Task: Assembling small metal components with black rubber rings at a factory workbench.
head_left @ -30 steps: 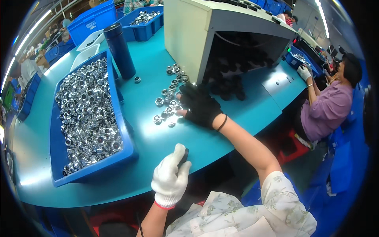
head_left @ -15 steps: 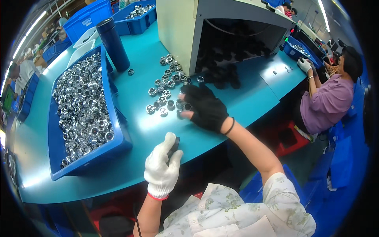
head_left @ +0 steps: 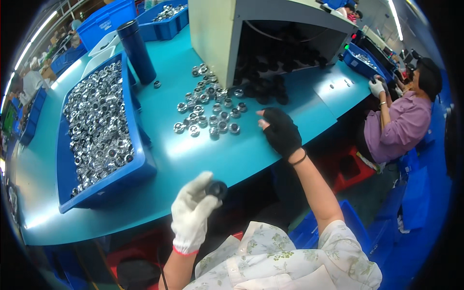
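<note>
My left hand [head_left: 190, 212], in a white knit glove with a red cuff, pinches a black round knob-like part [head_left: 216, 190] just over the table's front edge. My right hand [head_left: 282, 133] wears a black glove that leaves the fingertips bare. It hovers over the teal table with thumb and finger a little apart, and nothing shows between them. To its left lie several loose chrome round parts [head_left: 213, 121]. Beyond it, a pile of black round parts [head_left: 270, 89] spills out of the dark opening of a beige machine [head_left: 211, 38].
At left stands a blue bin [head_left: 147, 166] heaped with chrome parts [head_left: 99, 125]. Behind it are a dark blue cylinder [head_left: 137, 53] and white trays [head_left: 98, 61]. More blue bins [head_left: 107, 22] stand farther back. A co-worker in a purple shirt [head_left: 401, 123] sits at right.
My right hand has moved right, away from the chrome parts, toward the black pile. My left hand has dipped slightly, and the black part now shows its round face.
</note>
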`<state>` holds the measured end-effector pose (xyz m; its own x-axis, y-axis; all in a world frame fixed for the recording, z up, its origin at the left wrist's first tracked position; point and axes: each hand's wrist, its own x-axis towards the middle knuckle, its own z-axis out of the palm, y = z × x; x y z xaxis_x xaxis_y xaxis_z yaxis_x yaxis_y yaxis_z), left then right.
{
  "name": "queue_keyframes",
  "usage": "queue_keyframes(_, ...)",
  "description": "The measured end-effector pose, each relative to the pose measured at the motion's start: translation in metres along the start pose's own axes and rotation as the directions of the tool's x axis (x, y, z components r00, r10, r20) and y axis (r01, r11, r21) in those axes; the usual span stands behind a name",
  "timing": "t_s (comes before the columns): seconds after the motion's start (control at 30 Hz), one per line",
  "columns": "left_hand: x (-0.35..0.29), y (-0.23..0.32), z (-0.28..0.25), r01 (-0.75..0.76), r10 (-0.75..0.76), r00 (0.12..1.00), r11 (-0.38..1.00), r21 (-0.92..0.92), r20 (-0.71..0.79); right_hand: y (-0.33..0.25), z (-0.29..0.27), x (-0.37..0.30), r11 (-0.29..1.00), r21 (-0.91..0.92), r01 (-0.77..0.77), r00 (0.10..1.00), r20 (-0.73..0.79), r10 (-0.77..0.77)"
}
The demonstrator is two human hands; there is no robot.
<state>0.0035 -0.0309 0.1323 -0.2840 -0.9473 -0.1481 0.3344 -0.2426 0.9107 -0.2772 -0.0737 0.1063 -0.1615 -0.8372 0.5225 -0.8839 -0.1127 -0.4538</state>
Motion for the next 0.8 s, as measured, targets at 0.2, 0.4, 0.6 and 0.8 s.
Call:
queue_keyframes(0.2,-0.023,-0.017,0.003,0.322,-0.294,0.943,0.924,-0.206,0.156,0.049,-0.017,0.013,0.976,0.002,-0.22,0.952,-0.216,0.215)
queue_keyframes(0.4,-0.017,-0.038,0.003,0.526,-0.423,0.848,0.749,-0.402,0.321,0.078,-0.015,0.026,0.955,-0.259,-0.145,0.989,-0.04,0.139)
queue_keyframes(0.6,-0.016,-0.054,-0.005,0.524,-0.44,0.851,0.739,-0.423,0.285,0.057,-0.014,0.016,0.978,-0.159,-0.135,0.987,-0.108,0.119)
queue_keyframes(0.8,-0.018,-0.057,-0.009,0.472,-0.414,0.882,0.785,-0.402,0.227,0.005,0.004,-0.003,0.999,0.038,0.032,0.992,0.125,-0.036)
